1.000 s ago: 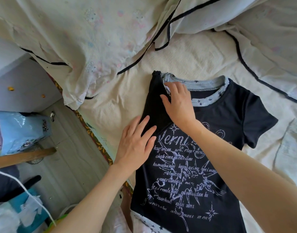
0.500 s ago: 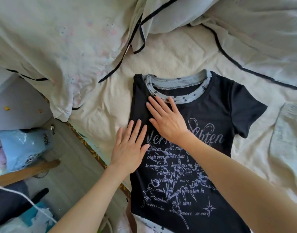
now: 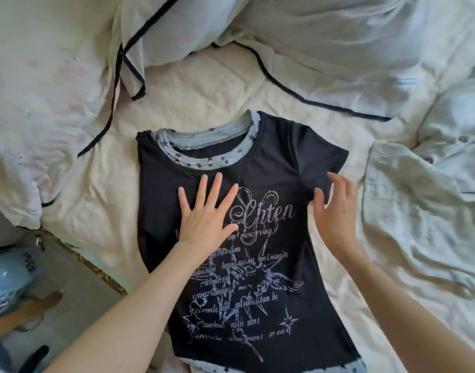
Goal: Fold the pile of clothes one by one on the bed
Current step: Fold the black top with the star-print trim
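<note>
A black T-shirt (image 3: 274,170) with pale printed lettering and a light blue star-patterned collar lies face up on the cream bed sheet (image 3: 198,92). Its left sleeve is folded under; its right sleeve still sticks out. My left hand (image 3: 206,214) lies flat on the chest of the shirt, fingers spread and straight. My right hand (image 3: 335,211) is at the shirt's right edge just below the sleeve, fingers relaxed and slightly blurred, holding nothing that I can see.
A pale quilt with black piping (image 3: 69,63) is bunched along the top and left. A light green garment (image 3: 419,211) lies crumpled on the right. The bed edge (image 3: 91,265) runs lower left, with floor and a blue bag (image 3: 7,281) beyond.
My left hand slid from the shirt's left edge onto its chest. My right hand left the collar area and crossed to the right side under the sleeve. The view shifted right.
</note>
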